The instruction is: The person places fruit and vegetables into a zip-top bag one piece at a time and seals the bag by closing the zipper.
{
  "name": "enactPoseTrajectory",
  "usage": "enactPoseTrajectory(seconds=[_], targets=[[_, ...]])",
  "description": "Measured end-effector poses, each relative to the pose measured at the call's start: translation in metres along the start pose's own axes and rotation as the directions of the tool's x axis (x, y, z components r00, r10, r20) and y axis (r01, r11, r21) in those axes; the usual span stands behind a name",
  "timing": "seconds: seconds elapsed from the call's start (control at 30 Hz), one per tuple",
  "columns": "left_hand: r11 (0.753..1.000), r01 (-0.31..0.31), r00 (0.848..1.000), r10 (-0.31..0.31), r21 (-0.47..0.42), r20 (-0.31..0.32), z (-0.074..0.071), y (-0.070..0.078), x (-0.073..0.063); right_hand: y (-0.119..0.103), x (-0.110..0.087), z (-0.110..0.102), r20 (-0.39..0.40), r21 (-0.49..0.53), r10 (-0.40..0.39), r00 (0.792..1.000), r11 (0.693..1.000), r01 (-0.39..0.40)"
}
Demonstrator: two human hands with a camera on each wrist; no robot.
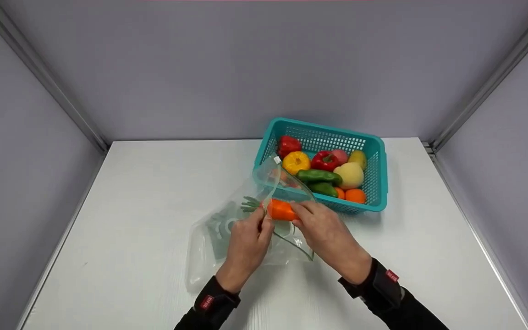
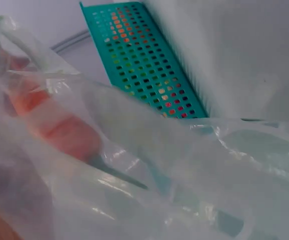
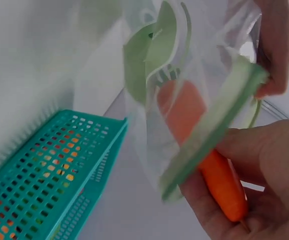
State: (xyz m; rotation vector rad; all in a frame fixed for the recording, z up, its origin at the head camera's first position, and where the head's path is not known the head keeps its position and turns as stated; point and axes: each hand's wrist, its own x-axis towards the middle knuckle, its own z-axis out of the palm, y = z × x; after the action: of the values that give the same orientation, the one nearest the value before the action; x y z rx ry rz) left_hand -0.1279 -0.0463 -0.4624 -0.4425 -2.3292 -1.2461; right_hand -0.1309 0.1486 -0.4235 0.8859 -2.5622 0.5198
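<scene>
My right hand holds an orange carrot by its narrow end. The leafy green top points left, and in the right wrist view the carrot passes through the mouth of a clear zip bag. My left hand pinches the bag's rim beside the carrot in the head view. Hanging to the left and below, the bag bears a printed pale green and white pattern. Through the film in the left wrist view, the carrot shows blurred.
Behind the hands, a teal plastic basket stands on the white table. Inside are red peppers, a yellow pumpkin-like vegetable, long green peppers, a pale round fruit and orange pieces. Grey panels enclose the table.
</scene>
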Motion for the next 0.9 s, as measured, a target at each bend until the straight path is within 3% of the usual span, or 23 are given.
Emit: enactPoseTrajectory(seconds=[0.17, 0.33, 0.43, 0.6, 0.73, 0.9], targets=[[1.000, -0.026, 0.999, 0.027, 0.005, -0.035, 0.006, 0.001, -0.001, -0.004, 0.014, 0.012, -0.014, 0.009, -0.037, 0.999, 0.999, 0.037], [1.000, 0.000, 0.999, -0.001, -0.017, -0.049, 0.005, -0.001, 0.000, 0.000, 0.027, 0.027, 0.004, 0.029, -0.042, 0.999, 0.999, 0.041], [0.999, 0.024, 0.999, -0.026, -0.038, -0.045, 0.004, -0.003, 0.000, 0.004, 0.032, 0.033, 0.072, 0.164, 0.015, 0.997, 0.986, -0.027], [0.996, 0.064, 0.997, -0.066, -0.057, -0.033, 0.002, -0.006, 0.000, 0.012, 0.026, 0.030, 0.167, 0.393, 0.152, 0.974, 0.896, -0.207], [0.990, 0.108, 0.994, -0.109, -0.087, -0.003, -0.001, -0.007, 0.000, 0.020, 0.013, 0.018, 0.135, 0.449, 0.190, 0.973, 0.863, -0.231], [0.988, 0.117, 0.993, -0.119, -0.098, -0.016, -0.002, -0.010, 0.000, 0.042, -0.004, 0.002, 0.035, 0.435, 0.291, 0.956, 0.857, -0.277]])
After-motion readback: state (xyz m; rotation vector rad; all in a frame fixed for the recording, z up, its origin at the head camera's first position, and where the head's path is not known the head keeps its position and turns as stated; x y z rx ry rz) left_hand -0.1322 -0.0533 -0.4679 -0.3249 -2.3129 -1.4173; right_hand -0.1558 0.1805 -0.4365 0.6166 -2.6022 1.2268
